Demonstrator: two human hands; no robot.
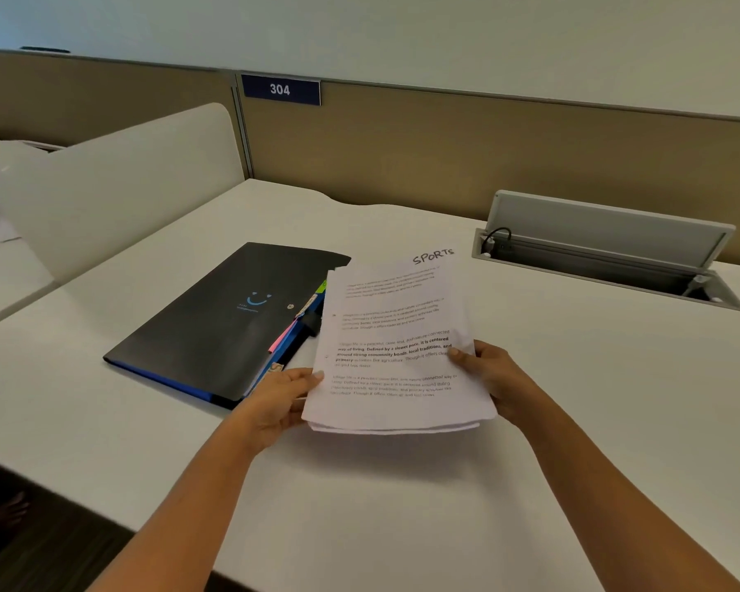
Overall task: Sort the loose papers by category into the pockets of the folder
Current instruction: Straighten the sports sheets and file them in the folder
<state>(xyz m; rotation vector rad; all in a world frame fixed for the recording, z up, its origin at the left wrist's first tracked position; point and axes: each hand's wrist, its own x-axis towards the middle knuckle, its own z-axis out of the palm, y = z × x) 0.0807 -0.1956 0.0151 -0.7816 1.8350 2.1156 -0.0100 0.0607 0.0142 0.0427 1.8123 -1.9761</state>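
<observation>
While the left hand (274, 403) and right hand (492, 373) pinch the papers (398, 348) just right of the closed folder (227, 318), thumbs on top and fingers tucked under, the papers' long axis runs away from the person, along the folder's tabbed edge, which their far corner overlaps. The left hand is nearer the folder, so opening it likely falls there. Handwritten "SPORTS" heads the top sheet (402, 292); the folder bears a blue smile logo (255, 300); a sign (280, 90) beyond it reads "304".
</observation>
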